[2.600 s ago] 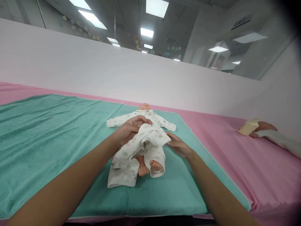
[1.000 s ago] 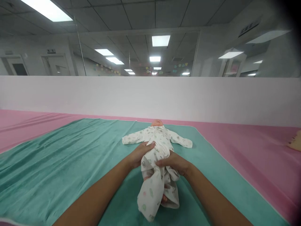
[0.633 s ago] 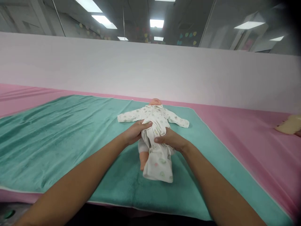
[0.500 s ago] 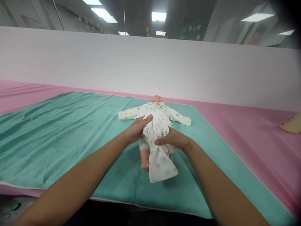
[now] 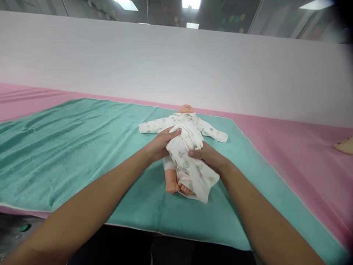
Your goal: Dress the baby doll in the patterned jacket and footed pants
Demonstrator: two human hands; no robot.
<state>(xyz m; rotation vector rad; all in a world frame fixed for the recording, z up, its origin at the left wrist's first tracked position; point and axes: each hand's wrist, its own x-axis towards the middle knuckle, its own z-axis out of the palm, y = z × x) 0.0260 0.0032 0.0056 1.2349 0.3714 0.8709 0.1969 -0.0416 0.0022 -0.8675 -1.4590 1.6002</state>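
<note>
Lying on the teal blanket [image 5: 82,147]: baby doll [image 5: 186,127], head toward the white wall [image 5: 165,66]
Left hand [image 5: 162,144]: curled, gripping the white printed outfit [image 5: 190,162] at the doll's waist, thumb on top, other fingers mostly hidden
Right hand [image 5: 210,156]: curled on the outfit's opposite side, thumb over cloth, fingertips hidden
Doll's feet [image 5: 172,187]: one bare, the other's toes at the hem
Beneath the blanket: pink sheet [image 5: 289,147]

Printed baby clothes [image 5: 187,156] hide most fingers of the right hand [image 5: 211,157]; a cream-coloured object [image 5: 345,145] at three o'clock is cut off.
</note>
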